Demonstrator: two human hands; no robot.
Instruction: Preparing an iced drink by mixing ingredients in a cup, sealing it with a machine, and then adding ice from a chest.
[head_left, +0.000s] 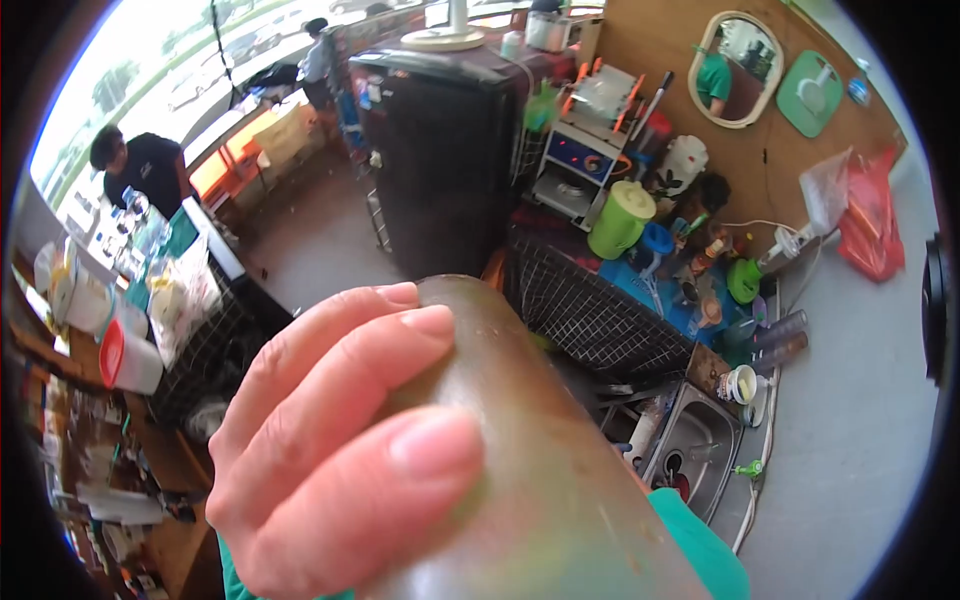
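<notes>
Very close to the camera, my left hand (322, 450) grips a translucent, cylindrical plastic container (525, 442). Its fingers bend over the left side, with several nails showing. Brownish tint covers the far end of the container, and the nearer part looks pale, greenish and blurred. It slants from the lower right up towards the middle of the view, so its underside and near end are hidden. My right hand is out of view; only a teal sleeve (697, 540) shows beyond the container's right edge. Past that edge lies a steel sink (705, 442) with a drain.
A dark refrigerator (442, 157) stands ahead. Right of it are a cup sealing machine (581, 157), a lime-green pitcher (621, 217) and a wire-mesh panel (600, 307). At left, a person (150, 165) stands behind a counter near a red-lidded tub (131, 360).
</notes>
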